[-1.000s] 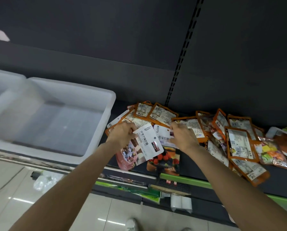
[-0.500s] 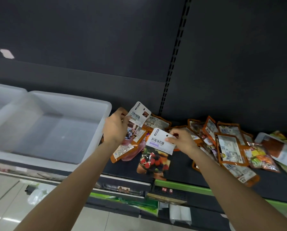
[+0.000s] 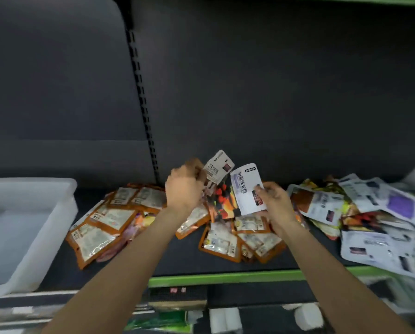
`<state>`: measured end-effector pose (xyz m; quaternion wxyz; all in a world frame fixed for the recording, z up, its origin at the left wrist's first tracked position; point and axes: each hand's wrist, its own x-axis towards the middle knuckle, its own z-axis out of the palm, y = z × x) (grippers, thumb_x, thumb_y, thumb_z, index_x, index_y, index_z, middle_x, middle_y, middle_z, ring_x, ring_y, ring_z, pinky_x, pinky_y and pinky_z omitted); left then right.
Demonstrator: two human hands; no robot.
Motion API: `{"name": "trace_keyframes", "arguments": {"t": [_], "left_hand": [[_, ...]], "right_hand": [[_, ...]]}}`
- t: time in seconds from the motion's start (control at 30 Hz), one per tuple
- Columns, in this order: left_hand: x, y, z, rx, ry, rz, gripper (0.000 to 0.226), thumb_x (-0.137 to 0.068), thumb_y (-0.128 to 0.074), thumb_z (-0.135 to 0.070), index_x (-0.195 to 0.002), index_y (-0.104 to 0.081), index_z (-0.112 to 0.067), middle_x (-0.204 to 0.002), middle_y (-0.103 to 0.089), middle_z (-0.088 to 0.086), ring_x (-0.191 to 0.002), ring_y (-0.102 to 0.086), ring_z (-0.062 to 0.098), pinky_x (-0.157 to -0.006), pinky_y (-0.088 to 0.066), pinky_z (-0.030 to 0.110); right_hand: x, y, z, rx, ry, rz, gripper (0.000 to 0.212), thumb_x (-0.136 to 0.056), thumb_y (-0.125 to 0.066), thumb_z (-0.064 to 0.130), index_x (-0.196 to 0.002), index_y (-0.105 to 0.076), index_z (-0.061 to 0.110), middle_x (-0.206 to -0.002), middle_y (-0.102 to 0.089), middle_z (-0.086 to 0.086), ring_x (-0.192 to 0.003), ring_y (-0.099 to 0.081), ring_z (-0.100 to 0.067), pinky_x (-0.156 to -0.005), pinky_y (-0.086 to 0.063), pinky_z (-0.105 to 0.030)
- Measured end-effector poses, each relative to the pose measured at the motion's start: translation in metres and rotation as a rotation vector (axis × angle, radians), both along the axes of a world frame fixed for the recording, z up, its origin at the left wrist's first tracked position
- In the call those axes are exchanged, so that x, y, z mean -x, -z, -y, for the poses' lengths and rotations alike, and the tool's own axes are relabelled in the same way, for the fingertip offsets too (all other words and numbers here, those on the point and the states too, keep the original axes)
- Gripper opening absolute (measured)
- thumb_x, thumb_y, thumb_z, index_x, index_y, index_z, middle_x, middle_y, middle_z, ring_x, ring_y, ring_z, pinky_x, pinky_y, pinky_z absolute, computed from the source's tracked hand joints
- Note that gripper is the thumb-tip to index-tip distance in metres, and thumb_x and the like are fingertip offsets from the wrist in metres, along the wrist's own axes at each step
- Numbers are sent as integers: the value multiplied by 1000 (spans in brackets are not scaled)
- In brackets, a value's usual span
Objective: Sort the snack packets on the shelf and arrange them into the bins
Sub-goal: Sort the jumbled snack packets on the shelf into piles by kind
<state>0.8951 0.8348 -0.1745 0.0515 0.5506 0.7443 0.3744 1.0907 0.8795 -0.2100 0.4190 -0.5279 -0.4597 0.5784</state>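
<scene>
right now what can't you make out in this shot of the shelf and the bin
All in the head view:
- White bin: cut off by the left edge; its inside is motion-blurred, contents unclear.
- Packet in the left hand: its lower part is hidden behind the hand and the packet that the right hand holds.
- Orange packets: label print too blurred to read.
- White packets: overlapping, cut by the right edge; count unclear.

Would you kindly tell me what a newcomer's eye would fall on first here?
Two hands raised mid-frame: the left hand grips a white-topped packet, the right hand pinches another white packet. Below them orange packets litter the dark shelf, with a translucent bin at the left.
</scene>
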Motion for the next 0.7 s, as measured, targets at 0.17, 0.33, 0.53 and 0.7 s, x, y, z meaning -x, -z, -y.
{"name": "trace_keyframes", "arguments": {"t": [0.17,0.33,0.53,0.7], "left_hand": [[-127,-12,-61,99,132,25,17,-94,-50,-26,-95,-63,-15,-91,-69,9,-87,-64,28,-64,-41,29],[-241,9,-107,205,238,46,18,-97,-48,-24,-101,-61,-13,-99,-68,12,-94,-64,30,-73,-49,36],[-302,40,-158,382,123,289,26,-97,-50,-20,-115,-63,-7,-120,-63,14,-114,-57,31,-89,-42,32],[-312,69,-175,513,183,238,38,-97,-45,-13,-135,-46,-11,-131,-56,14,-117,-55,33,-91,-42,34]], "right_hand": [[-122,3,-20,23,232,-4,8,-96,-51,7,-88,-53,10,-97,-60,-15,-76,-60,-20,-44,-50,-23],[-221,12,-47,66,464,-32,11,-97,-42,0,-101,-41,10,-96,-49,-10,-91,-51,-23,-65,-59,-31],[-303,24,-81,31,452,281,31,-95,-41,-5,-121,-35,12,-122,-50,-13,-106,-47,-26,-104,-40,-48],[-309,38,-84,-371,76,1224,73,-91,-55,9,-150,-14,22,-157,-5,-12,-145,-4,-30,-118,-11,-40]]}}
